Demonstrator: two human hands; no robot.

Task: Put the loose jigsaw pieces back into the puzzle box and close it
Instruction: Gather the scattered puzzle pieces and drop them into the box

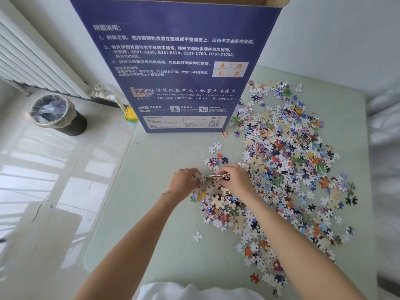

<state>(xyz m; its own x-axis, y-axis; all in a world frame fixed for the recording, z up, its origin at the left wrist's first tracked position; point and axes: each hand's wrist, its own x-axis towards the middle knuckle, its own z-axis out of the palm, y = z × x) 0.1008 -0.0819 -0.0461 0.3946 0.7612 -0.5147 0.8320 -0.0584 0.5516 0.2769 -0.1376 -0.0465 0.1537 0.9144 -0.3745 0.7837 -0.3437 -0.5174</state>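
Hundreds of loose jigsaw pieces (287,165) lie spread on the bench (151,169), in front and to the right of the upright, open-topped puzzle box (179,68). We are gathering: our left hand (184,182) and right hand (236,180) curl together around a small clump in front of the box. Next we judge we must lift that handful over the box's high rim.
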